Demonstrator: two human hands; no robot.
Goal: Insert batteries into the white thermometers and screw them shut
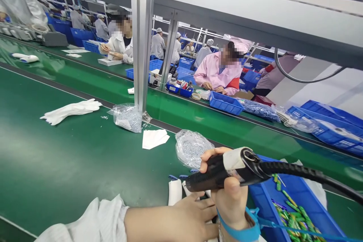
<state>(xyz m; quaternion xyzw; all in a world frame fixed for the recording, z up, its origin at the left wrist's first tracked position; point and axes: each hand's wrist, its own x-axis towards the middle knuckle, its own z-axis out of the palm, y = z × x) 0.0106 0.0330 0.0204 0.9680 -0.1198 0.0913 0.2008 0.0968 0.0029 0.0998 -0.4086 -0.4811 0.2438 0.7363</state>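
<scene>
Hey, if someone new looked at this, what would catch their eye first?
Most likely the black corded tool gripped in the right hand, low and right of centre. Next, the blue bin of green and yellow pieces at lower right, then the person in pink, above and right of centre.

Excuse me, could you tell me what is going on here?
The person's right hand grips a black corded tool, its tip by some white curved pieces. The left hand is spread palm-down close to those pieces; whether it holds one is unclear. To the right, a blue bin holds green-and-yellow parts. Beyond the hands lies a clear bag of small pieces.
</scene>
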